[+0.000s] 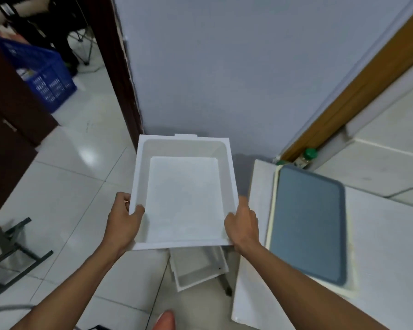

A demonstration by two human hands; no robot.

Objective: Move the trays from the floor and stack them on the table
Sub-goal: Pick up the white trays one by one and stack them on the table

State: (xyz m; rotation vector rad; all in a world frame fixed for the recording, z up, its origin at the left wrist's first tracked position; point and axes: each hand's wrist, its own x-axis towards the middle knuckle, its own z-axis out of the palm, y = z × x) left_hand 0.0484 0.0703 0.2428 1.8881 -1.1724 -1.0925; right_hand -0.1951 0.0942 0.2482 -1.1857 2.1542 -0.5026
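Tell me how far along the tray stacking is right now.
Done: a blue-grey flat tray already lies on a cream tray on the white table. In hand: the left hand and right hand hold a deep white plastic tray by its near corners, above the floor, beside the table. Left: at least one smaller white tray sits on the tiled floor below.
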